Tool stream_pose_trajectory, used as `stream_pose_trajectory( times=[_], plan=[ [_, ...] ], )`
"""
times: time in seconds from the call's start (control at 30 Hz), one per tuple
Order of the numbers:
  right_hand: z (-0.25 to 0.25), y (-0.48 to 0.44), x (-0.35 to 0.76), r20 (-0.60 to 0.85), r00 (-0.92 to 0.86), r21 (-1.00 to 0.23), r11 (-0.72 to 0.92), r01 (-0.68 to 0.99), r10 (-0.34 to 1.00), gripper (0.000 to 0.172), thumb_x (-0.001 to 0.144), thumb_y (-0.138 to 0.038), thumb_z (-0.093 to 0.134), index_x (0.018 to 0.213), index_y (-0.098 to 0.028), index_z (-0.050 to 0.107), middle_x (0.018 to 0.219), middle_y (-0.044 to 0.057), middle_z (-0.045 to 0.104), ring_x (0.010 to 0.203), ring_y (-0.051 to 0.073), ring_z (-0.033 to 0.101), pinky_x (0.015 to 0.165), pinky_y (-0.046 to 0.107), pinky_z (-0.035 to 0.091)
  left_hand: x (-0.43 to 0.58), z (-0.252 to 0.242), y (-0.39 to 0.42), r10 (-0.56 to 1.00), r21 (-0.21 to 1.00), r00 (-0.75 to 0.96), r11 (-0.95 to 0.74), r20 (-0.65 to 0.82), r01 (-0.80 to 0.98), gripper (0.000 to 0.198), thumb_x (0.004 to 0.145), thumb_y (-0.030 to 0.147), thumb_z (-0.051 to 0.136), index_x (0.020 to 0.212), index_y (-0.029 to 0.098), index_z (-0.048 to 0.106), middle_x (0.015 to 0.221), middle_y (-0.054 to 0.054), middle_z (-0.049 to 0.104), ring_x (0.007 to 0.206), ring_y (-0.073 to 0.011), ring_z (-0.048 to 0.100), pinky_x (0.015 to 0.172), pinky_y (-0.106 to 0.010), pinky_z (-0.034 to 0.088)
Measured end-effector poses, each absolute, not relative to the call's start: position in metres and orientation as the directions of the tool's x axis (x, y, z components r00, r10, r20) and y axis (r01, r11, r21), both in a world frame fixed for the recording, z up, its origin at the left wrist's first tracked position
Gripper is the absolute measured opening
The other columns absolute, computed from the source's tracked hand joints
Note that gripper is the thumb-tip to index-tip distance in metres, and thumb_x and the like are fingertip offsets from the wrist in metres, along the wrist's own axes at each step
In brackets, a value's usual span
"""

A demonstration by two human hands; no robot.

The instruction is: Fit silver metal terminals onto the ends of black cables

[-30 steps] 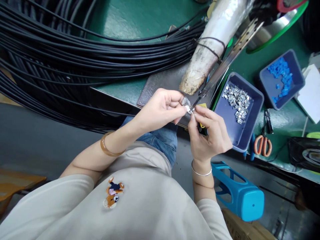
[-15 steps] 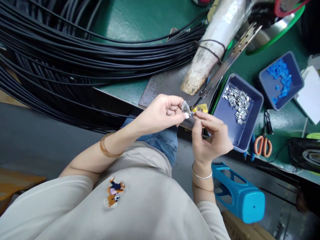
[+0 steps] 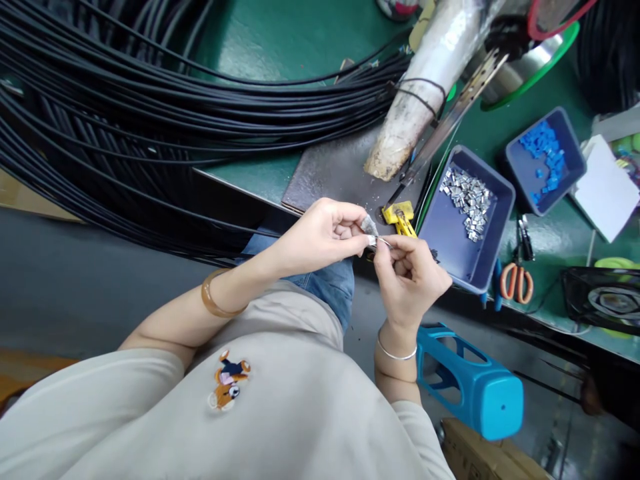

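My left hand (image 3: 330, 230) is closed in a pinch on the end of a black cable (image 3: 225, 225), whose tip shows whitish at the fingertips. A grey, fuzzy patch of material (image 3: 369, 225) shows at the left index fingertip. My right hand (image 3: 407, 273) pinches at the same spot, its thumb and forefinger touching the small tip; what they grip is too small to make out. Just beyond the fingers, a yellow tool (image 3: 400, 215) lies at the table edge. To the right is a blue-grey tray (image 3: 453, 257) with small silver metal pieces (image 3: 469, 200).
Coiled black cables (image 3: 200, 107) cover the left of the green table (image 3: 270, 40). A plastic-wrapped post (image 3: 407, 113) and metal arm rise behind my hands. A second tray (image 3: 570, 177) holds blue pieces. Orange-handled scissors (image 3: 517, 283) lie at right; a blue stool (image 3: 500, 400) stands below.
My right hand has moved slightly left and down, closer to my left fingertips. The blue and silver part visible between the hands is now mostly covered. More of the yellow tool shows.
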State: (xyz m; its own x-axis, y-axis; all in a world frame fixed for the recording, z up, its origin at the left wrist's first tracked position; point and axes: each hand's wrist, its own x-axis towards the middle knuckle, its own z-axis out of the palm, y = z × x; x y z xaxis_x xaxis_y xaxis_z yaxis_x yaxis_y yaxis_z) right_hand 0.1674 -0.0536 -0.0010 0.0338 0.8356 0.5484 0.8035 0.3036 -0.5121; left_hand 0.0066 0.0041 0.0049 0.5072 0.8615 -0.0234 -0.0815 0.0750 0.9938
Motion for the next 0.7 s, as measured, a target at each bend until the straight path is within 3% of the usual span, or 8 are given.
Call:
stream_pose_trajectory(
  times=[0.1,0.23,0.4,0.5,0.6,0.7],
  plan=[
    [-0.004,-0.053,0.167,0.519,0.06,-0.553,0.282,0.784,0.852,0.003,0.088,-0.023,0.066,0.086,-0.022,0.065,0.056,-0.011,0.05,0.043,0.002,0.038,0.046,0.017,0.035,0.005,0.006,0.003,0.855,0.991,0.518,0.093,-0.031,-0.093,0.011,0.08,0.009,0.061,0.069,0.011,0.061,0.05,0.005,0.052,0.043,-0.0023,0.045,0.042,-0.013,0.035],
    [-0.005,-0.053,0.167,0.447,0.166,-0.714,0.238,0.658,0.879,0.008,0.088,-0.027,0.065,0.083,-0.021,0.064,0.057,-0.01,0.05,0.042,0.003,0.038,0.041,0.018,0.031,0.005,0.006,0.001,0.864,0.983,0.499,0.137,-0.06,-0.119,0.015,0.081,0.011,0.064,0.067,0.01,0.06,0.052,0.005,0.052,0.044,-0.0009,0.042,0.042,-0.012,0.033],
    [-0.005,-0.052,0.168,0.591,0.364,-0.788,0.417,0.453,0.72,0.015,0.09,-0.024,0.061,0.105,-0.022,0.062,0.063,-0.008,0.061,0.04,0.004,0.047,0.038,0.018,0.034,0.005,0.005,0.001,0.884,0.98,0.462,0.147,-0.068,-0.136,0.018,0.081,0.012,0.066,0.064,0.011,0.06,0.053,0.004,0.053,0.047,-0.0014,0.044,0.045,-0.012,0.035],
    [-0.008,-0.051,0.169,0.642,0.366,-0.755,0.471,0.456,0.673,0.022,0.094,-0.015,0.055,0.114,-0.024,0.056,0.081,-0.005,0.074,0.043,0.006,0.058,0.039,0.018,0.043,0.006,0.003,0.003,0.88,0.979,0.469,0.151,-0.072,-0.134,0.014,0.082,0.014,0.065,0.068,0.011,0.062,0.057,0.002,0.057,0.05,-0.0025,0.048,0.048,-0.012,0.038],
    [-0.013,-0.05,0.169,0.714,0.224,-0.638,0.485,0.598,0.663,0.02,0.089,-0.009,0.063,0.104,-0.022,0.062,0.095,-0.001,0.077,0.075,0.015,0.076,0.065,0.029,0.063,0.006,0.003,0.004,0.874,0.98,0.48,0.155,-0.076,-0.127,0.016,0.083,0.015,0.064,0.068,0.011,0.061,0.058,0.001,0.059,0.051,-0.0029,0.049,0.049,-0.012,0.039],
    [-0.018,-0.047,0.169,0.769,0.014,-0.431,0.502,0.75,0.639,0.018,0.084,-0.008,0.069,0.096,-0.021,0.064,0.1,0.002,0.077,0.09,0.016,0.076,0.08,0.03,0.063,0.007,0.003,0.006,0.871,0.977,0.483,0.169,-0.087,-0.129,0.015,0.082,0.014,0.064,0.069,0.012,0.059,0.059,0.002,0.059,0.051,-0.003,0.05,0.049,-0.012,0.039]
  ],
)
